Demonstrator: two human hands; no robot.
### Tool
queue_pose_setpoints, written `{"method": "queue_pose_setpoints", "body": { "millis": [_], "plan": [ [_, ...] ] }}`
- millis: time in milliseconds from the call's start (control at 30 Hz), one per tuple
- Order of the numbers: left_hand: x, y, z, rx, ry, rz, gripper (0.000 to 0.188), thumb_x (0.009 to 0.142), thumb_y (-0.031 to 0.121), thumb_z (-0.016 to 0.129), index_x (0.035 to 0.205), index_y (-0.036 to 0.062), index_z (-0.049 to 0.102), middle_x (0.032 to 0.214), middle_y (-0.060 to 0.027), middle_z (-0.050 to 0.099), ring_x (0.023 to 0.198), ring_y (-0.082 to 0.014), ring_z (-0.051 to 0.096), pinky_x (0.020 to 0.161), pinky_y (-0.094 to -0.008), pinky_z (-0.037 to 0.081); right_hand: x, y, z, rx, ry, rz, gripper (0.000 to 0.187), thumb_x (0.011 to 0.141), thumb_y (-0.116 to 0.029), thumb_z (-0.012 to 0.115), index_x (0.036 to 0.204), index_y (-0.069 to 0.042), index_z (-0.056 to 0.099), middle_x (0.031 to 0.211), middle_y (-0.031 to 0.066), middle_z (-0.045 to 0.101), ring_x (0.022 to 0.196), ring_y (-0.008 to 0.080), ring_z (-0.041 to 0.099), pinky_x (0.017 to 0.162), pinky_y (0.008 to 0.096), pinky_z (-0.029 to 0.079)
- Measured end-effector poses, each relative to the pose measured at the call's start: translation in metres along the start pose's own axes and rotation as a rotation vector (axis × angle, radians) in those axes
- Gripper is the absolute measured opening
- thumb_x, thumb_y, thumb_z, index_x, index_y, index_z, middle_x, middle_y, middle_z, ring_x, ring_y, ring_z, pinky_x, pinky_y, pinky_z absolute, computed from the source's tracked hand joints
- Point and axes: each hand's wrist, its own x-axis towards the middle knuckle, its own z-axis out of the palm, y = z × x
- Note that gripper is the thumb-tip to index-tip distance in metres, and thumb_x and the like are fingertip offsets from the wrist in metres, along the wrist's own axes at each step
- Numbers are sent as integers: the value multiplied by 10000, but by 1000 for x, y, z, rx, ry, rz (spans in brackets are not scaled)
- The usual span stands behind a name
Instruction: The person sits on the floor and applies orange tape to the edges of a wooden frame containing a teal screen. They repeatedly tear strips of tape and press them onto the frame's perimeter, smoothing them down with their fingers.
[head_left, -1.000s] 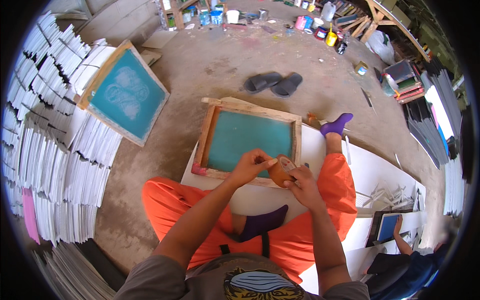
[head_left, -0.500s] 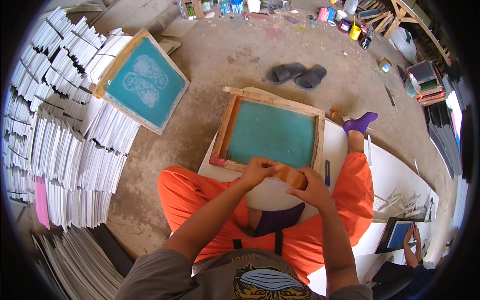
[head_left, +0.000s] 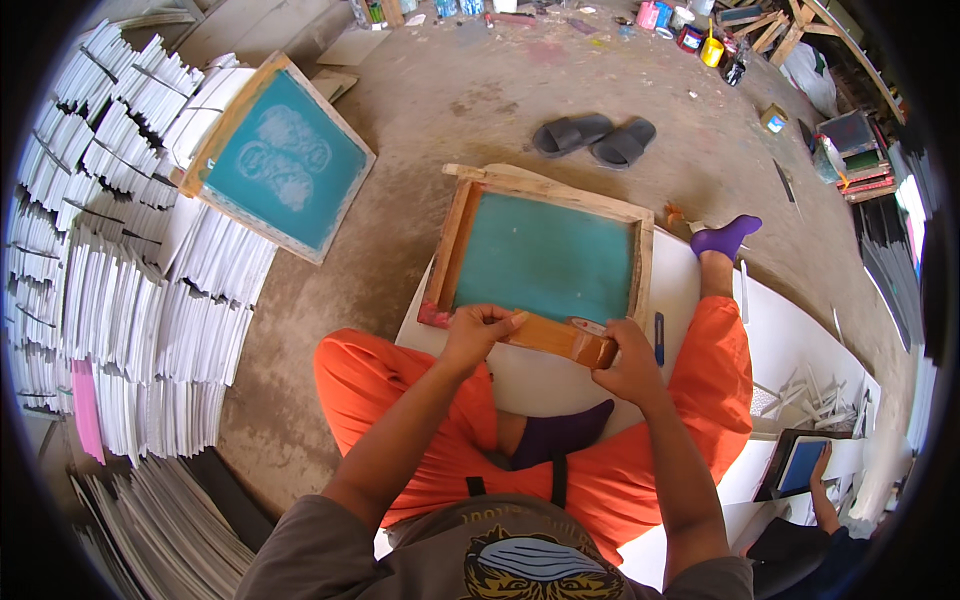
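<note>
A roll of brown packing tape (head_left: 594, 350) is gripped in my right hand (head_left: 632, 362). My left hand (head_left: 473, 337) pinches the free end of the tape, and a stretched strip (head_left: 541, 334) runs between the two hands. Both hands are over the near side of a wooden screen-printing frame (head_left: 461, 250) with teal mesh (head_left: 545, 250), which lies flat in front of me. The strip covers part of the frame's near bar; whether it touches the wood, I cannot tell.
A blue-handled cutter (head_left: 659, 338) lies right of the frame on a white board (head_left: 681, 283). Another teal screen (head_left: 290, 158) leans on stacked paper (head_left: 115, 300) at left. Dark slippers (head_left: 622, 143) sit beyond. At lower right, another person's hand (head_left: 821, 468) touches a blue screen (head_left: 803, 466).
My left hand has moved left and slightly up, away from the right hand, drawing out a longer strip of tape. The right hand has shifted slightly right with the roll.
</note>
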Motion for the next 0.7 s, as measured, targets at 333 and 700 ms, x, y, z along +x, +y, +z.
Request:
{"method": "queue_pose_setpoints", "body": {
  "millis": [333,700],
  "plan": [
    [1,65,-57,67,92,8,164,956,145,838,1005,-8,800,829,-38,747,684,-85,643,592,-229,508,22,-5,-52,-269,-125,-58,538,684,-70,781,1209,-69,665,1088,139,698,998,354,686,898,427,562],
    [32,13,-133,-15,87,51,175,969,129,809,1004,-41,786,868,-54,754,723,-107,643,679,-250,534,9,27,-76,-75,-232,79,519,706,-93,859,1198,-55,698,1041,128,735,935,292,723,819,417,583]
  ]
}}
